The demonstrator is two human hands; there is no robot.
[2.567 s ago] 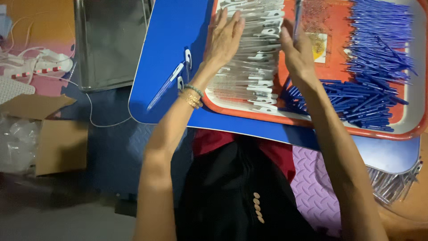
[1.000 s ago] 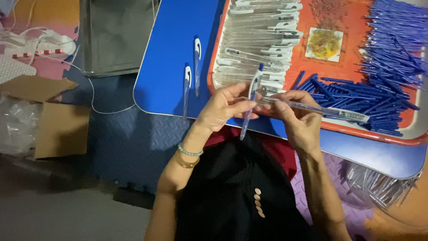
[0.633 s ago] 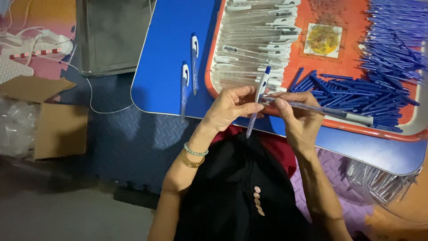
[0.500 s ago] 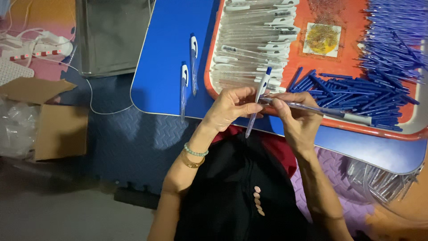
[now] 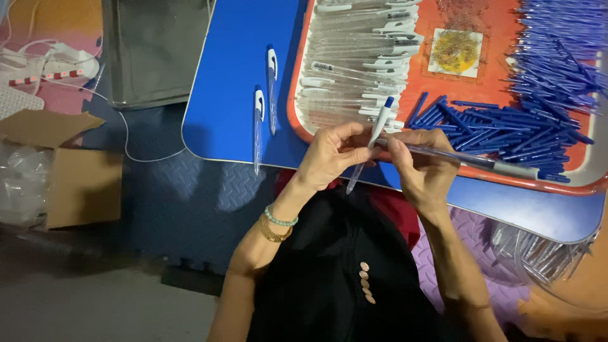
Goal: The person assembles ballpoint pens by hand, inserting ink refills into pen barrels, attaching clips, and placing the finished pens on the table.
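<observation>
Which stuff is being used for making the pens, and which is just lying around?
In use:
left hand holding a blue-tipped refill
right hand holding a clear pen barrel
orange tray with clear barrels and blue refills
two finished pens

Lying about:
cardboard box
white cable
grey bin

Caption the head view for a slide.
Left hand and right hand join a pen and clear barrel over an orange tray.
</observation>
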